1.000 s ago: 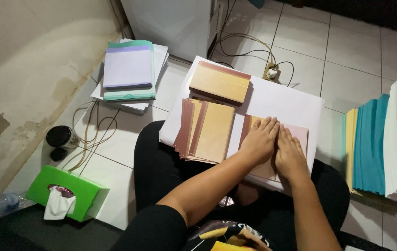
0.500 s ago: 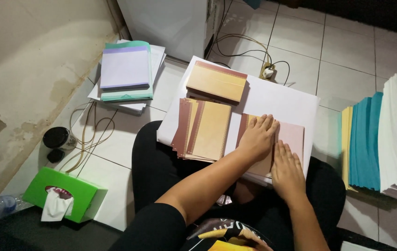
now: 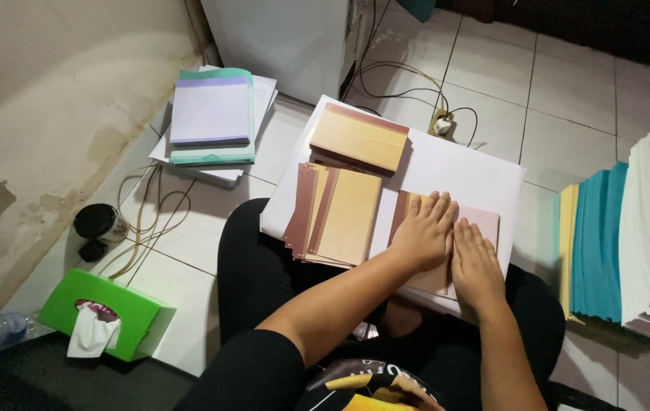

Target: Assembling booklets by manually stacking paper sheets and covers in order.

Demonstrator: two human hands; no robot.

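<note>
My left hand (image 3: 424, 232) and my right hand (image 3: 477, 262) lie flat, fingers spread, side by side on a tan and pink folded card (image 3: 486, 222). The card rests on a white board (image 3: 469, 171) across my lap. Left of my hands sits a fanned stack of tan cards with brown edges (image 3: 336, 215). Another tan card stack (image 3: 358, 137) lies at the board's far side. Neither hand grips anything.
A pile of white, lilac and green paper (image 3: 214, 114) lies on the tiled floor at the left. A green tissue box (image 3: 104, 313), a black cup (image 3: 99, 222) and cables (image 3: 150, 228) are near the wall. Tall stacks of white, teal and yellow sheets (image 3: 629, 236) stand at right.
My right hand slid down the card toward me, then moved back up beside my left hand. The left hand stayed pressed flat on the card.
</note>
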